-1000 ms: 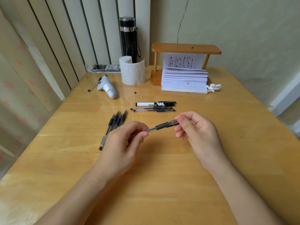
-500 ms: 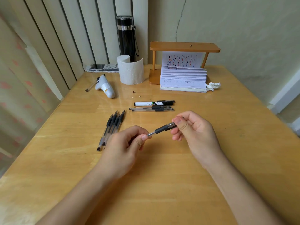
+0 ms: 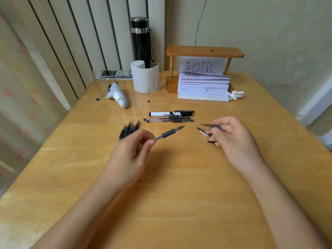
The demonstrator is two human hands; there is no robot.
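Observation:
My left hand [image 3: 129, 153] grips a clear gel pen [image 3: 168, 133] with a black rubber grip by its barrel, its bare tip pointing up and right. My right hand [image 3: 231, 137] has pulled away to the right and holds the pen cap [image 3: 203, 132], which looks blurred by motion. Several uncapped pens [image 3: 128, 131] lie side by side just beyond my left hand. Two capped clear pens [image 3: 168, 120] and a black-and-white marker [image 3: 171, 113] lie across the wooden table [image 3: 179, 186] behind both hands.
At the back stand a toilet paper roll [image 3: 145, 78], a black flask [image 3: 141, 40], a wooden stand [image 3: 204, 52] over a paper stack [image 3: 203, 87], a crumpled tissue [image 3: 236, 95] and a white handheld tool [image 3: 117, 95]. Vertical blinds hang at the left.
The cap came off the pen: my right hand moved right with it, while my left hand keeps the pen, its tip bare now.

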